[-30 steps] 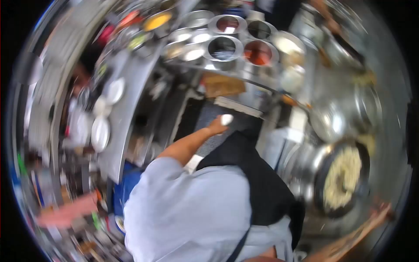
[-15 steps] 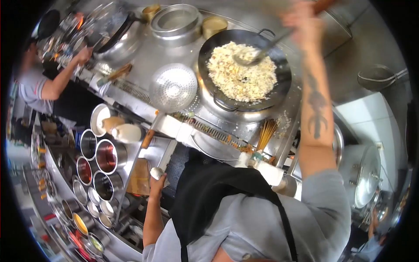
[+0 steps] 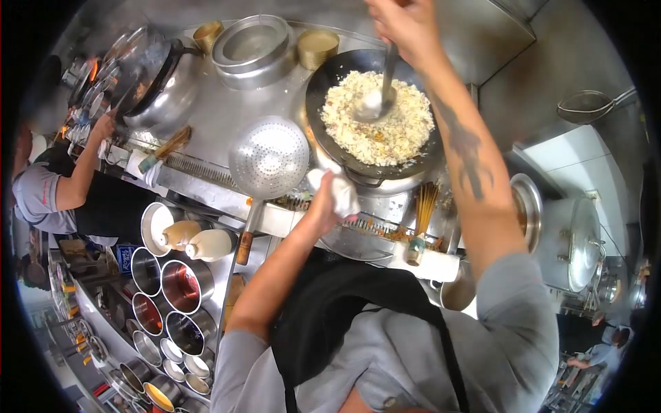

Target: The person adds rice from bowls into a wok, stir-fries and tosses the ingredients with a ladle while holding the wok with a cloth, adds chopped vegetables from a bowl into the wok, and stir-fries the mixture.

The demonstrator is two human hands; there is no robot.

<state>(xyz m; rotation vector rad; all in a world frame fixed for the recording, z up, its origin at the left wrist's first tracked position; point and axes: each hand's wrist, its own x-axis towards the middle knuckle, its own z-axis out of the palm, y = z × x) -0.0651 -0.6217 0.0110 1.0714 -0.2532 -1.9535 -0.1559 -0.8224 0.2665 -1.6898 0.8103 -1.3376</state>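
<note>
My right hand (image 3: 406,31) is closed around the upper part of a ladle (image 3: 389,69). The ladle's bowl rests in fried rice with yellowish bits (image 3: 344,131), which fills much of a black wok (image 3: 323,72) on the stove. Closed in my left hand (image 3: 322,210) is a bunched white cloth (image 3: 343,196), close to the near-left rim of the wok. Left of that hand, a perforated strainer (image 3: 268,155) lies on the stovetop, its wooden handle pointing toward me.
A bamboo brush (image 3: 427,206) stands near the front edge. Metal pots (image 3: 251,51) sit at the back. Sauce containers (image 3: 186,286) and bottles (image 3: 212,244) line the left side. A co-worker (image 3: 51,193) works at another wok. A lidded pot (image 3: 568,244) is at right.
My left hand has come up and forward from low beside the counter, bringing the cloth toward the wok. My right hand has moved left, and the ladle is steeper in the rice.
</note>
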